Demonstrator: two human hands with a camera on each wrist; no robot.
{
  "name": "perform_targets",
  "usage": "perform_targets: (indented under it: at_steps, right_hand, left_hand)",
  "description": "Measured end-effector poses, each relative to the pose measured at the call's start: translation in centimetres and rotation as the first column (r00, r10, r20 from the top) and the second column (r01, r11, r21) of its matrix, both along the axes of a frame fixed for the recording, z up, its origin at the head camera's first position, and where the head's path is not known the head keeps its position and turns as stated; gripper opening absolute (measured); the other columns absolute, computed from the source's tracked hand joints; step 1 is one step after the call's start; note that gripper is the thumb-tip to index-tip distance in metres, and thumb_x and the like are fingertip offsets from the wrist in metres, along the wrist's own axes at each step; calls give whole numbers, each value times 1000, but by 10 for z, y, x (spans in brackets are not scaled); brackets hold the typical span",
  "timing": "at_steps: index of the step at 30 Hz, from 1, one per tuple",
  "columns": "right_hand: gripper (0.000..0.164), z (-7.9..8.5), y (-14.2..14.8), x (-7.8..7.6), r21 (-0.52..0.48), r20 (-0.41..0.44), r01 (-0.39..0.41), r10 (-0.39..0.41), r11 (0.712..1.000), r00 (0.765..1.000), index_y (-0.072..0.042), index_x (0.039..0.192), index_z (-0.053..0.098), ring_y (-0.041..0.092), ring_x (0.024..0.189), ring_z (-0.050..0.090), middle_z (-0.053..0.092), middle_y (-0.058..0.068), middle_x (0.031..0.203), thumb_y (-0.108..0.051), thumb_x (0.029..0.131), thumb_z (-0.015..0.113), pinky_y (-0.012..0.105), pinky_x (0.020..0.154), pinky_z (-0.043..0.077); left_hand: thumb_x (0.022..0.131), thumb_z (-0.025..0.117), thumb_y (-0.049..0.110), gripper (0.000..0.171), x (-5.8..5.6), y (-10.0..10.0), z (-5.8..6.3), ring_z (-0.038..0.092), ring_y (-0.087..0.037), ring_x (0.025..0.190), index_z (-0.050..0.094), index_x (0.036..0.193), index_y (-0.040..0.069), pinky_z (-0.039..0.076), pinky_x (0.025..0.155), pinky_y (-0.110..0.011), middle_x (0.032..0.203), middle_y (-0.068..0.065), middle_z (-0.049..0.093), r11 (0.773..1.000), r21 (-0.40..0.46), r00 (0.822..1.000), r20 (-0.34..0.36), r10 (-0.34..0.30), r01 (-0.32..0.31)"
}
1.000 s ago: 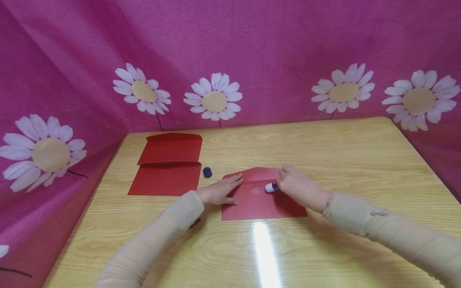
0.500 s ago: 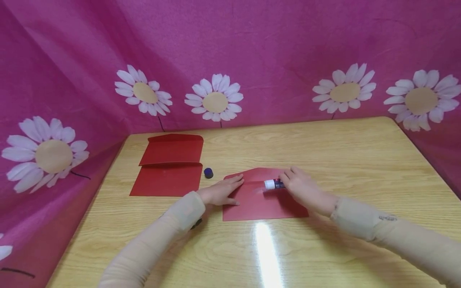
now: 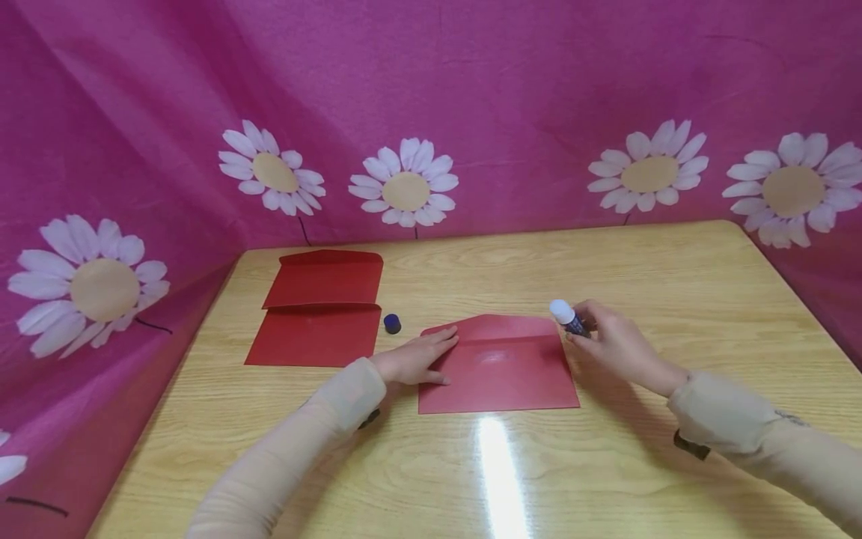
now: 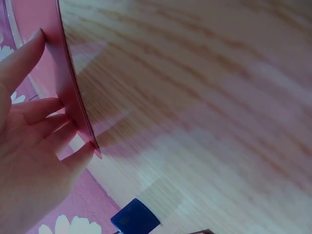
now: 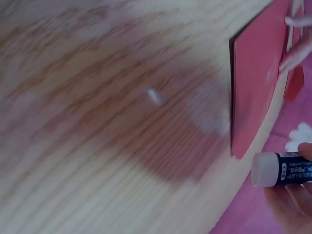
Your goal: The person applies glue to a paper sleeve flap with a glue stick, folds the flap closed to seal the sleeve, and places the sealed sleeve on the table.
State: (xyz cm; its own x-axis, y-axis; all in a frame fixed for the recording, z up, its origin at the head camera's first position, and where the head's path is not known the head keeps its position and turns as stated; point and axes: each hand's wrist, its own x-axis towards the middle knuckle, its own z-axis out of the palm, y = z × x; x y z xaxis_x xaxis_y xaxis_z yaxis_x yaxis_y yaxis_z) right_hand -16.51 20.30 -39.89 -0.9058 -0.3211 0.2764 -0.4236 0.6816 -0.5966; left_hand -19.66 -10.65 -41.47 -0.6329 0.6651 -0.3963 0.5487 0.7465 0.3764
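Observation:
A red envelope [image 3: 501, 382] lies with its flap spread away from the person, and a pale glue smear shows near its middle. On its left side rests my left hand [image 3: 414, 361], fingers extended; the left wrist view shows the fingertips on the envelope [image 4: 51, 58] along its edge. My right hand [image 3: 616, 340] grips a glue stick [image 3: 572, 318] just past the envelope's right edge, white end pointing up and left. In the right wrist view the uncapped glue stick [image 5: 282, 169] has a dark blue printed label, and fingers wrap its rear.
Two more red envelopes [image 3: 316, 337] lie overlapped at the table's left, flaps up. A dark blue cap [image 3: 392, 323] stands between them and the worked envelope. The wooden table [image 3: 646, 277] backs onto a pink cloth [image 3: 512, 97] with daisies.
My right hand has lifted the glue stick off the envelope and carried it right, turning its white end upward. The left hand stays in place on the envelope.

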Motion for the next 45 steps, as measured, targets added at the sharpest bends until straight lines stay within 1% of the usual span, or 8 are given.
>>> perform_targets:
  at_steps: [7,14,24,31,38,41,42,45]
  right_hand:
    - [34,0,24,-6,-91,120,125,-114,988,986,14,106,44,42,88,56,55,33,98,2,79,61,48,75,47]
    - [37,-2,43,-10,-91,151,203,-188,975,971,15,107,41,49,93,53,52,37,101,-4,81,60,53,77,44]
    - [37,-9,59,-14,-91,176,233,-215,968,961,18,107,39,50,97,50,49,40,104,-3,82,57,52,79,42]
    - [38,-13,64,-16,-98,182,241,-220,966,958,19,109,38,49,97,50,49,41,105,1,82,56,40,78,46]
    - [39,-13,65,-15,-93,208,238,-215,967,954,20,111,36,50,97,50,46,42,108,-1,84,55,48,80,43]
    - [40,-14,65,-14,-91,213,237,-214,967,953,20,111,36,49,97,50,46,42,107,-2,84,55,38,77,47]
    - [40,-14,66,-14,-90,215,237,-213,967,953,20,111,36,49,97,50,47,42,107,-2,84,55,32,75,48]
    - [41,-15,66,-14,-88,226,239,-214,967,950,20,112,36,49,98,50,46,41,108,-3,85,56,21,71,46]
  left_hand:
    - [85,57,31,71,1,0,0,12,-22,134,19,141,8,16,107,-36,148,-5,9,1000,-6,1000,0,4,-4]
    - [85,58,30,71,2,1,2,12,-22,134,20,141,9,17,107,-36,148,-4,10,1000,-4,1000,8,17,-17]
    - [84,58,30,71,3,1,3,13,-22,134,20,141,9,17,107,-37,148,-4,10,1000,-5,1000,10,21,-21]
    - [84,58,30,71,2,1,2,12,-22,134,20,141,9,17,107,-37,148,-4,10,1000,-7,1000,6,23,-23]
    - [84,58,30,72,2,1,3,12,-22,134,19,141,9,17,107,-37,148,-4,9,1000,-7,1000,10,22,-22]
    - [85,58,30,72,2,1,4,12,-22,134,19,141,9,16,107,-36,148,-4,9,1000,-10,1000,10,17,-17]
    - [85,58,30,72,2,1,4,12,-22,134,19,141,8,16,107,-36,148,-5,9,1000,-12,1000,8,15,-15]
    - [85,58,30,72,2,1,4,12,-22,134,19,141,8,16,107,-36,148,-5,9,1000,-14,1000,6,11,-11]
